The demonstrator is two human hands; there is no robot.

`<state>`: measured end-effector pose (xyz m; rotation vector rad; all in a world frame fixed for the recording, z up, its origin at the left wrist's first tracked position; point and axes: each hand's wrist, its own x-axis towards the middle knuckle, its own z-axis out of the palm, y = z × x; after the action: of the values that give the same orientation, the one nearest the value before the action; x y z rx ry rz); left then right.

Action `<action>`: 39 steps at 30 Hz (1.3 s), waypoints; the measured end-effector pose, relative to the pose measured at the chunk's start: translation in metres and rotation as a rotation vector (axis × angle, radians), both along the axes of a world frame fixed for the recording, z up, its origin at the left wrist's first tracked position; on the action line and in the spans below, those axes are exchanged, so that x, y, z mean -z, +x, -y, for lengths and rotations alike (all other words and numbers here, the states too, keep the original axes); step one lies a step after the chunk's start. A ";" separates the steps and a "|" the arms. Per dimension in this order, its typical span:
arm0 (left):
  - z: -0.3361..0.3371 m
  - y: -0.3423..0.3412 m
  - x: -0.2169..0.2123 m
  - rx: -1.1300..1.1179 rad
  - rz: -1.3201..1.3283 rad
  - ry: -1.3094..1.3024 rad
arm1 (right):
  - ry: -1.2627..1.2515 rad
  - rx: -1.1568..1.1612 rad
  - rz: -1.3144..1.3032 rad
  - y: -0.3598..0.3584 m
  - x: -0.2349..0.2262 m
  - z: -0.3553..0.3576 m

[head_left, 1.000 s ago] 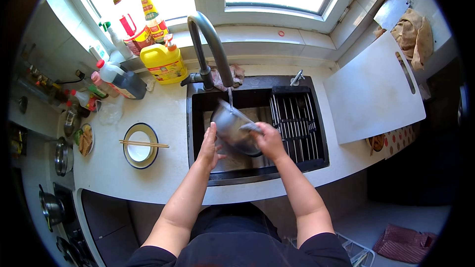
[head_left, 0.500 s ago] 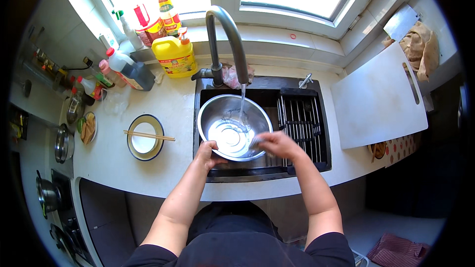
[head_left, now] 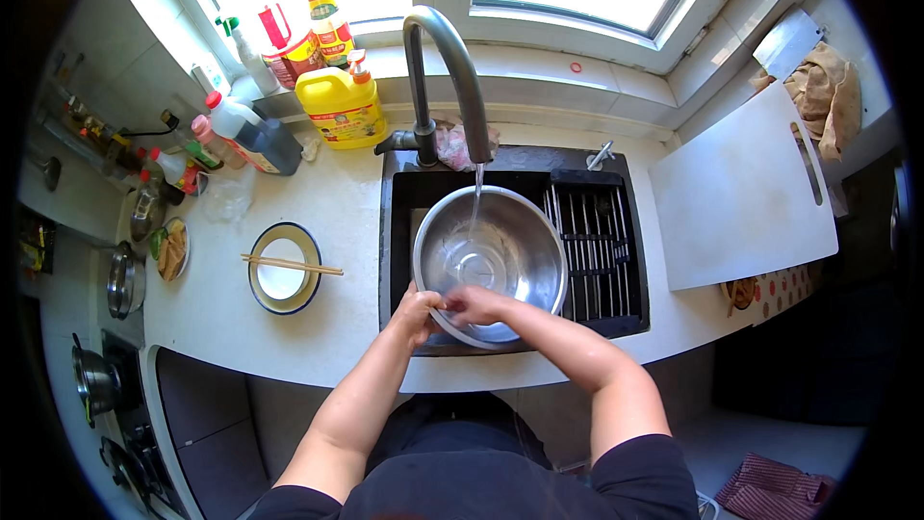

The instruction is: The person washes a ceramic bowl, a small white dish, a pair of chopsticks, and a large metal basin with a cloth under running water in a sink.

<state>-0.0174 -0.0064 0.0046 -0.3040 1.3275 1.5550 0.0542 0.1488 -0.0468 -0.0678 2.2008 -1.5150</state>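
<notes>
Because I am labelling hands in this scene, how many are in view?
2: the left hand grips the near-left rim of the metal basin; the right hand is just to its right, over the basin's inside. None seems hidden.

My bowl (head_left: 525, 265) is silver and my sleeves (head_left: 645, 477) are black. I see a yellow jug (head_left: 342, 111), a white board (head_left: 746, 197) and a white sheet (head_left: 770, 300) with red dots.

Stainless-steel mixing bowl (head_left: 527, 260), round, wide-mouthed, narrow rim, silvery and reflective, wet inside, bright ring-shaped highlights at the base, mouth up toward the camera, positioned just right of frame centre, lower-left stretch of rim partly hidden, contents at lower left unclear.
</notes>
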 end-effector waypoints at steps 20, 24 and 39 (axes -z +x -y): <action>-0.018 0.021 -0.046 0.015 -0.012 -0.025 | 1.304 0.307 0.041 -0.007 -0.011 -0.103; -0.020 0.019 -0.038 0.135 0.079 0.053 | 0.956 0.776 -0.392 -0.040 -0.016 -0.082; -0.006 -0.029 -0.028 -0.039 -0.263 0.223 | 0.814 -0.088 0.178 0.007 -0.072 -0.030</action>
<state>-0.0469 0.0001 0.0326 0.0148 1.3357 1.8044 0.0614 0.1790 0.0252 0.2183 2.4468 -0.4728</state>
